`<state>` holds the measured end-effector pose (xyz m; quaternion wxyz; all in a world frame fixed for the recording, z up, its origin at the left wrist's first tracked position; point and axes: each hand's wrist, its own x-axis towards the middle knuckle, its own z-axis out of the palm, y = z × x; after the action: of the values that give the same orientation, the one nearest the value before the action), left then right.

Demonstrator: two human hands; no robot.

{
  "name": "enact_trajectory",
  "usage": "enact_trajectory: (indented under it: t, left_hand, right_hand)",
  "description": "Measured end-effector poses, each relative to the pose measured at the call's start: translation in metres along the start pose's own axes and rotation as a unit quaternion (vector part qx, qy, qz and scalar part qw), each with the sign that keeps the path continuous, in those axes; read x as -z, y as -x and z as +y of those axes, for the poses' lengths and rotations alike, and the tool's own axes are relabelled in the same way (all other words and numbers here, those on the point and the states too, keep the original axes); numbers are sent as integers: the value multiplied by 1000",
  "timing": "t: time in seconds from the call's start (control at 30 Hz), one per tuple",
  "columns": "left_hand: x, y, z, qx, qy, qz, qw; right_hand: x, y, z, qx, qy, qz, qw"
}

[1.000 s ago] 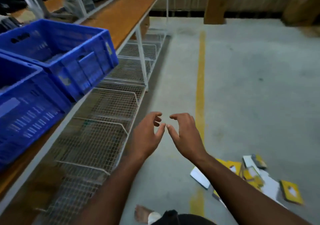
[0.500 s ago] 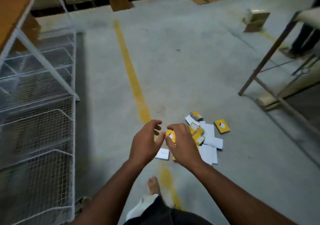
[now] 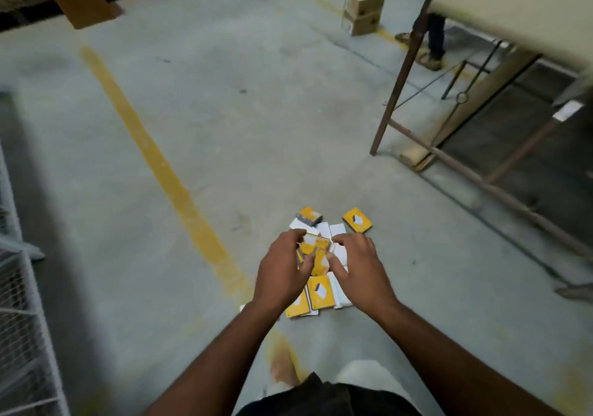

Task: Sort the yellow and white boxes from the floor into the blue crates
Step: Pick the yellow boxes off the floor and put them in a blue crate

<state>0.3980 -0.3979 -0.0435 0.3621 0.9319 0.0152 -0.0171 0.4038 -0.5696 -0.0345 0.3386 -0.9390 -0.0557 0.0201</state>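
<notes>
Boxes [image 3: 321, 264] lay in a small heap on the concrete floor [image 3: 288, 126], low and centre in the frame, just right of the yellow painted line [image 3: 167, 171]; yellow lids mixed with white ones, some overlapping. Both hands hung over that heap with fingers curled and spread fairly wide. Left hand [image 3: 282, 274] sat at the heap's left edge, right hand [image 3: 359, 271] at its right, and a few yellow boxes showed in the gap between them. Whether either hand had closed on a box could not be told — fingers overlapped the lids, yet motion blur hid any contact. Judged from this, the heap lay directly under and slightly beyond the fingertips, so both hands were about equally near. Two yellow boxes sat apart at the heap's far edge — one [image 3: 308, 216] toward the upper left of the pile, one [image 3: 357, 220] toward the upper right, nearer the right hand. No blue crates appeared in this view.
</notes>
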Motion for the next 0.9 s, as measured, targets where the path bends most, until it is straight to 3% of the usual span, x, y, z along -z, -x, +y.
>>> enact_trajectory:
  t: [0.23,0.43,0.67,0.9]
  left_hand:
    - [-25,-75,16,-10,-2,-24,1000]
    - [-74,-145,33,43,2,-5,999]
    - [-171,-251,61,153,42,46,986]
    - [-291,-342,34,223,76,45,971]
  right_hand:
    - [9,-58,45,-29,-5,-2,1000]
    - [20,-143,108,-2,-10,-36,999]
    - [24,-266,212,20,-7,-103,995]
    - [-29,-354,315,-25,-8,-132,991]
